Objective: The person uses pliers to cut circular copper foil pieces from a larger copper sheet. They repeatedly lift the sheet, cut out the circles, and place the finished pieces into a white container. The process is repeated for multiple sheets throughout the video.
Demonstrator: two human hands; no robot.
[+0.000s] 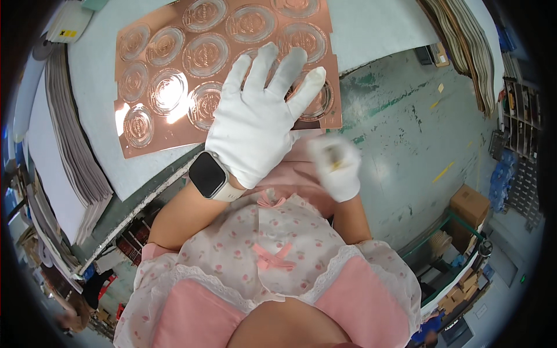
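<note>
My left hand, in a white glove with a dark smartwatch on the wrist, lies flat with fingers spread on a copper-coloured sheet embossed with several round medallions. The sheet rests on a pale table surface. My right hand, also gloved, is blurred near the table's edge below the sheet; its fingers are curled around a small yellowish object that I cannot make out.
A stack of grey sheets lies at the left of the table. More stacked sheets stand at the upper right. A cardboard box and a green-framed cart stand on the green floor at the right.
</note>
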